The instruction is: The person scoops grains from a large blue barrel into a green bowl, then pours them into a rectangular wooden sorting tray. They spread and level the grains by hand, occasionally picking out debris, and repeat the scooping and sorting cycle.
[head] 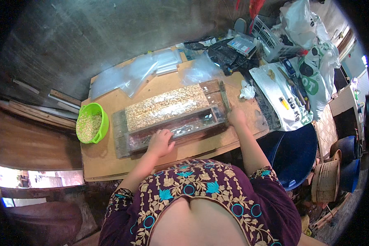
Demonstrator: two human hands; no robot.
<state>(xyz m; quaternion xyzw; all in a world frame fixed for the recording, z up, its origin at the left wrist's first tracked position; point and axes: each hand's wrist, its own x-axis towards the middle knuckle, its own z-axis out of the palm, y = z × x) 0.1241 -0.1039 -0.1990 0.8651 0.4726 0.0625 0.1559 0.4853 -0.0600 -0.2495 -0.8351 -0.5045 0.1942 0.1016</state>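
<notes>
My left hand rests on the near edge of a long rectangular frame mold, its fingers on the rim. The mold lies on a worn wooden board. My right hand is closed around the near end of a long, flat knife-like tool, which points away from me beside the board's right end. Just beyond the mold lies a wide slab of pale, puffed or nut-like pieces, in clear shiny film or with a glossy surface; I cannot tell which. A green plastic basket of loose pale pieces stands at the left.
Clear plastic sheets or bags lie along the table's far side. A crumpled white piece sits at the right. Beyond it are a printed sack bearing a yellow lighter and tools, and a grey crate. A blue drum stands below right.
</notes>
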